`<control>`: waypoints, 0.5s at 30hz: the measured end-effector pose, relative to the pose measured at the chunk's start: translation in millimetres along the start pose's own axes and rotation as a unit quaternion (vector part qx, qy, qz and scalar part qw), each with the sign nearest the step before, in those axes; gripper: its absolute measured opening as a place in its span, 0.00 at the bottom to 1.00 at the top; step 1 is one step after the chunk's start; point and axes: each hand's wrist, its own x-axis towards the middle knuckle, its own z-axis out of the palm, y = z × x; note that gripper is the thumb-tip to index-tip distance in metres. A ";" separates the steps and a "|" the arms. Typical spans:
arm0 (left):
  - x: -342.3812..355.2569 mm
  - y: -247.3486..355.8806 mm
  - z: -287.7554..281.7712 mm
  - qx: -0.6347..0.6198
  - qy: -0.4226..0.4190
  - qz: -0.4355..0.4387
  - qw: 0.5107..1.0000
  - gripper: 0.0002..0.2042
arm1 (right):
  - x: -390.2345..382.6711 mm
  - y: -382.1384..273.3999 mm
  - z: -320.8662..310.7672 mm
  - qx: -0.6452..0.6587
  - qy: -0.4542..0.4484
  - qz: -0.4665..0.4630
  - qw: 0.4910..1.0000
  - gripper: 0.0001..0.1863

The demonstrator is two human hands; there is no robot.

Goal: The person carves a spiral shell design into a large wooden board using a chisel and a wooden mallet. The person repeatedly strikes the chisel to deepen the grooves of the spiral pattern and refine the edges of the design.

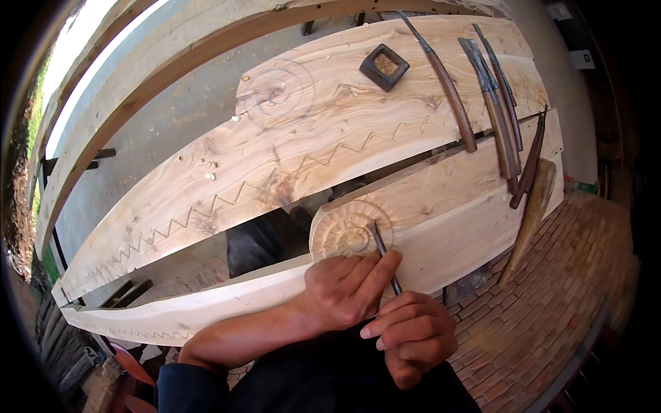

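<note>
Both hands grip a slim metal tool at a carved round medallion

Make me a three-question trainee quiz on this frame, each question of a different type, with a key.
1. True or false: the right hand alone touches the chisel at the carved round pattern.
2. What shape is the dark container on the far board: A round, B square, C triangular?
3. Fill in: a ____ line runs along the far board.

Key: 1 false, the left hand's fingers touch it too; 2 B; 3 zigzag.
</note>
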 end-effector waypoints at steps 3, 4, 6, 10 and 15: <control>1.4 0.2 -2.9 -0.018 0.000 -0.003 1.000 0.19 | 0.0 1.5 3.8 -0.002 0.004 -0.005 1.000 0.21; 1.5 0.3 -3.4 -0.018 -0.001 -0.004 1.000 0.19 | -0.5 1.4 2.9 -0.001 0.000 -0.003 1.000 0.21; 1.5 0.5 -4.3 -0.019 -0.002 -0.006 1.000 0.19 | -1.7 0.8 0.6 0.001 -0.009 0.001 1.000 0.21; -0.6 0.2 -3.0 -0.013 -0.003 -0.009 1.000 0.19 | -2.4 2.2 2.0 0.006 -0.007 -0.003 1.000 0.21; 0.5 1.5 -6.2 -0.019 -0.001 -0.018 1.000 0.19 | 0.0 3.3 10.7 0.024 0.018 -0.019 0.999 0.20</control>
